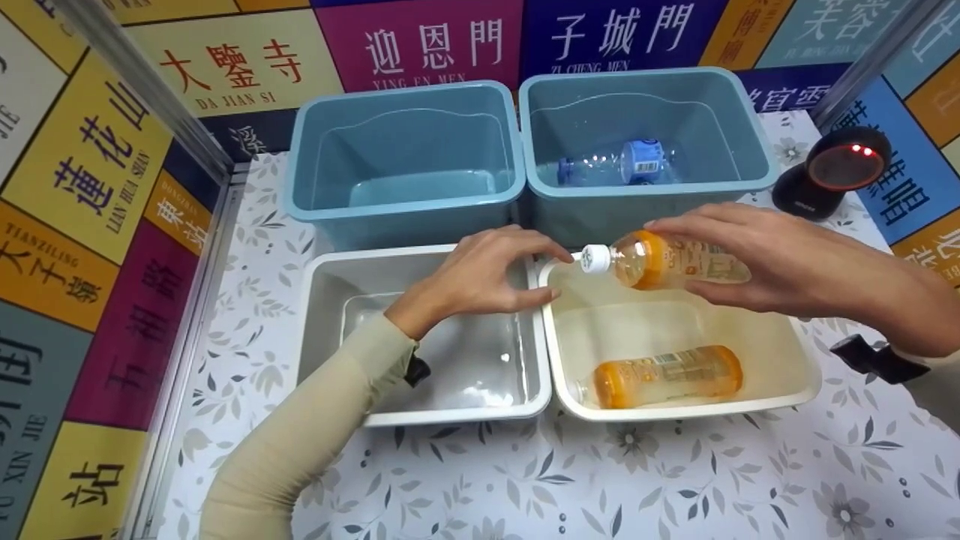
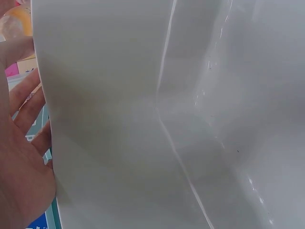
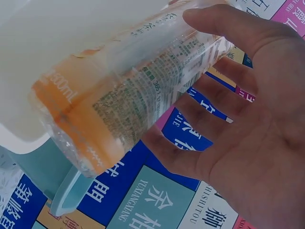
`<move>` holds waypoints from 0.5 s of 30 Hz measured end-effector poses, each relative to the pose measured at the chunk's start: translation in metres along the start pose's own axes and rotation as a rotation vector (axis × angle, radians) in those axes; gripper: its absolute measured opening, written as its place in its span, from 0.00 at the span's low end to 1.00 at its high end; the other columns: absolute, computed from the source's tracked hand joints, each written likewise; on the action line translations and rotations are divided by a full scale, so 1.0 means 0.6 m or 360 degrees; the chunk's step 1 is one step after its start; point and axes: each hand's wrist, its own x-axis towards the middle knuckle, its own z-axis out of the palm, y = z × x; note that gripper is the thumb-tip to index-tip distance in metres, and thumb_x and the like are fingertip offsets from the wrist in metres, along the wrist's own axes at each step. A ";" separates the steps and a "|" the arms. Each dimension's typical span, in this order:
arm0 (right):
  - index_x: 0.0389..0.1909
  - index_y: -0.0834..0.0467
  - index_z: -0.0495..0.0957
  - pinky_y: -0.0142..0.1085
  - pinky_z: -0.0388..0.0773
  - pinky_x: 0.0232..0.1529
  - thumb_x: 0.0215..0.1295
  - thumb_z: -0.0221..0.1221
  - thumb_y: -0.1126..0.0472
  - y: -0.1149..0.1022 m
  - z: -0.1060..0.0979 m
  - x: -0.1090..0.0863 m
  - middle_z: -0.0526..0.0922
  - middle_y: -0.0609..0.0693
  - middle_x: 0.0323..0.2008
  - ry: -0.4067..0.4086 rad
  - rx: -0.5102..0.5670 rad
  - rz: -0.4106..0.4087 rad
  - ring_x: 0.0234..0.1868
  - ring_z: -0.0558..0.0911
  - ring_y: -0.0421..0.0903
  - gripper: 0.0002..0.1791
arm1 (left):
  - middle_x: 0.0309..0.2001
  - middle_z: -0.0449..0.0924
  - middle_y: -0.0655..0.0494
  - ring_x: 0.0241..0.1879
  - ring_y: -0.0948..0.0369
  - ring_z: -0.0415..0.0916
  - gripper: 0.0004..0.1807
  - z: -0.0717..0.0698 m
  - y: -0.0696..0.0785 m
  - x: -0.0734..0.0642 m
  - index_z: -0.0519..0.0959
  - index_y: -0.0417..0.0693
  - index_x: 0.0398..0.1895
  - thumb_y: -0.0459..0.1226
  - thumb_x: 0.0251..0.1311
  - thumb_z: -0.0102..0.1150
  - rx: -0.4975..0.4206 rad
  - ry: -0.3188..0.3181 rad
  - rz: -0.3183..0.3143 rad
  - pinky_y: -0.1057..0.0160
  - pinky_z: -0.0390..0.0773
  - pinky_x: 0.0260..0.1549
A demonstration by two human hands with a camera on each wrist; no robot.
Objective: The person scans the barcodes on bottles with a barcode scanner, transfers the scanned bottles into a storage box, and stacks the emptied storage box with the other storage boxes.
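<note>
My right hand (image 1: 780,259) grips a clear plastic bottle (image 1: 649,259) with an orange label and white cap. Lying nearly level, it is above the cream bin (image 1: 806,375), its cap toward my left hand. Thumb and fingers lie along opposite sides of the bottle (image 3: 119,95) in the right wrist view. My left hand (image 1: 491,270) hovers over the inner rims of the two front bins, thumb and index finger spread apart, the index fingertip close to the cap. A second orange-labelled bottle (image 1: 667,376) lies on its side inside the cream bin.
Left of the cream bin stands a light grey bin (image 1: 427,416). Two blue-grey bins, left (image 1: 405,206) and right (image 1: 652,191), stand behind; the right one holds a blue-labelled bottle (image 1: 643,161). A black round-headed device (image 1: 832,172) is at the right, near the printed wall panels.
</note>
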 end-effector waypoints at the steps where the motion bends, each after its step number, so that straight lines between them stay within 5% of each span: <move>1: 0.75 0.39 0.63 0.60 0.78 0.51 0.57 0.72 0.58 0.000 -0.001 0.000 0.77 0.49 0.65 0.0002 0.0003 0.0001 0.62 0.78 0.55 0.45 | 0.55 0.78 0.82 0.52 0.72 0.73 0.23 0.000 0.000 0.000 0.77 0.80 0.58 0.64 0.58 0.56 -0.0003 0.0004 0.0001 0.61 0.74 0.50; 15: 0.75 0.39 0.62 0.62 0.76 0.53 0.55 0.73 0.58 0.003 -0.005 -0.006 0.77 0.51 0.65 0.0039 -0.0061 0.0028 0.64 0.76 0.58 0.47 | 0.54 0.79 0.81 0.51 0.71 0.73 0.25 0.001 0.000 0.000 0.79 0.75 0.58 0.63 0.58 0.57 -0.0019 0.0022 0.0017 0.61 0.74 0.49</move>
